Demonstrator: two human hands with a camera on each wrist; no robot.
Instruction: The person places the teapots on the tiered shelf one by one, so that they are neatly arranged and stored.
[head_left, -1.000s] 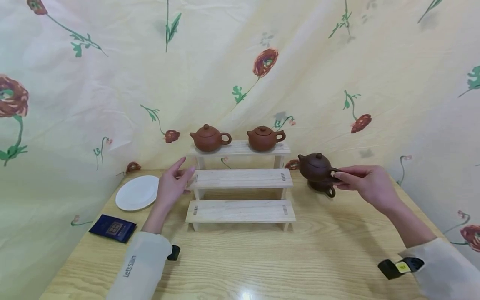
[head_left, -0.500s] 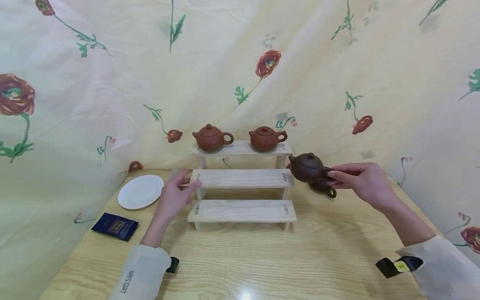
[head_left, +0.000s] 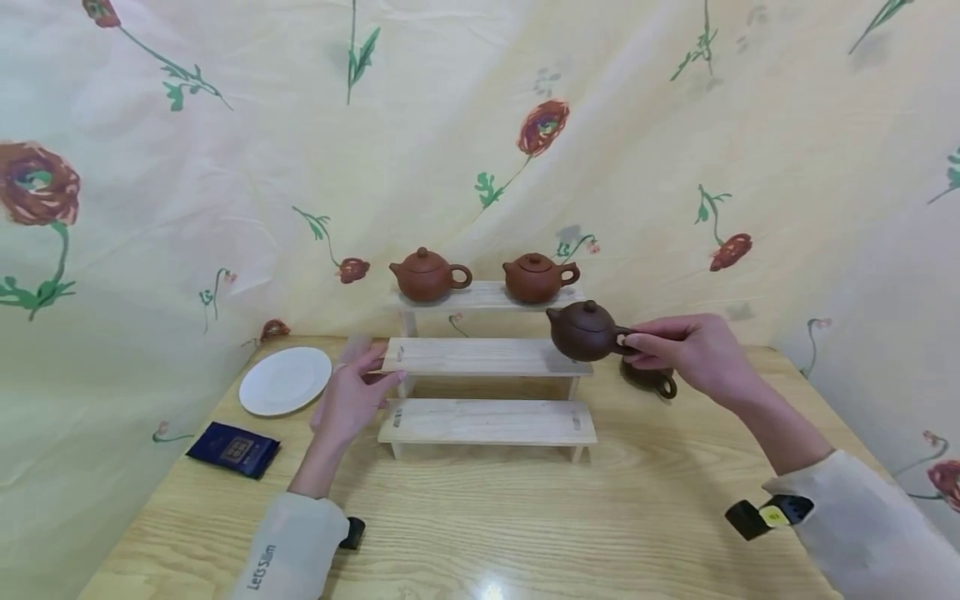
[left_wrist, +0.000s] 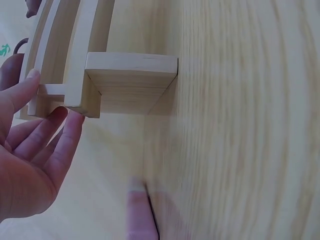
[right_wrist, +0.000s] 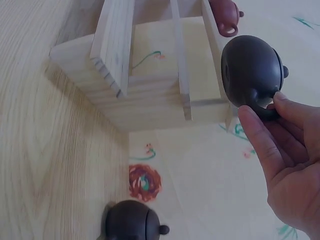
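In the head view, my right hand (head_left: 693, 354) pinches the handle of a dark brown teapot (head_left: 583, 332). The teapot is upright, its spout to the left, over the right end of the middle step of a three-step wooden display stand (head_left: 487, 357). The right wrist view shows thumb and fingers on the handle of this teapot (right_wrist: 252, 70), apart from the boards. At the stand's left end, my left hand (head_left: 352, 400) holds the edge of the boards. Its thumb and fingers lie either side of the stand end (left_wrist: 75, 95) in the left wrist view.
Two reddish-brown teapots, one left (head_left: 425, 277) and one right (head_left: 534, 278), stand on the top step. A second dark teapot (head_left: 647, 375) sits on the table behind my right hand. A white plate (head_left: 285, 382) and a dark blue packet (head_left: 234, 450) lie at left.
My right hand has carried the dark teapot leftward, from above the other dark teapot to over the middle step. My left hand has moved right, onto the stand's end.
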